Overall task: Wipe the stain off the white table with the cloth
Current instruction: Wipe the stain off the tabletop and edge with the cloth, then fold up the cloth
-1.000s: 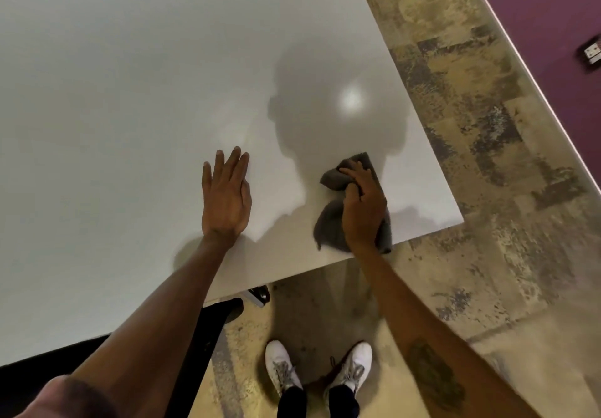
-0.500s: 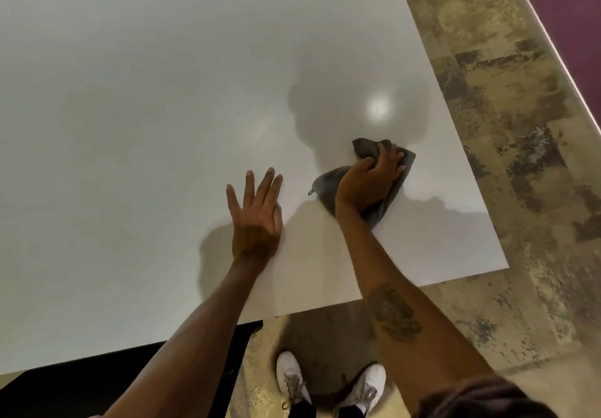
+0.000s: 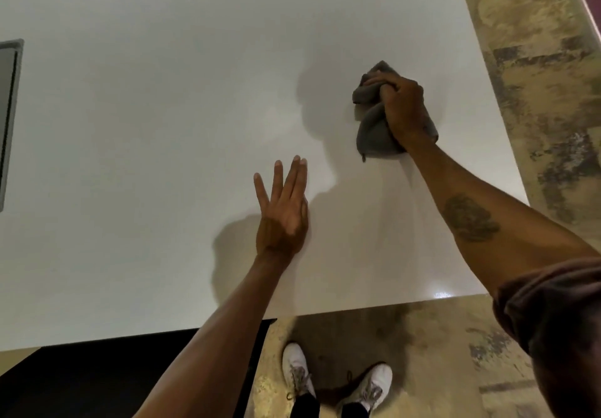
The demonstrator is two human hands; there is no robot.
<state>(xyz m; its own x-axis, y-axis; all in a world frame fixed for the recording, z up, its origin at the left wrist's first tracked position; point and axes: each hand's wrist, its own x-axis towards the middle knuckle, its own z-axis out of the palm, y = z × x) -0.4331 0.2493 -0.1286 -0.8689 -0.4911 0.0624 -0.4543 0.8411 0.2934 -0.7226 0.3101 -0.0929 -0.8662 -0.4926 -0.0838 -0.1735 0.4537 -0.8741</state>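
Observation:
The white table (image 3: 162,108) fills most of the view. My right hand (image 3: 401,105) is shut on a bunched grey cloth (image 3: 372,131) and presses it on the table near the right edge. My left hand (image 3: 283,212) lies flat on the table with fingers spread, nearer the front edge and left of the cloth. I cannot make out a stain on the surface; my shadow falls around the cloth.
A grey rectangular inset (image 3: 8,118) sits at the table's left edge of view. The table's right edge borders patterned floor (image 3: 536,92). My white shoes (image 3: 335,382) stand below the front edge beside a black panel (image 3: 130,378).
My right hand has pushed the cloth farther from the front edge and bunched it tighter. The view has shifted closer; my left hand stays flat on the table.

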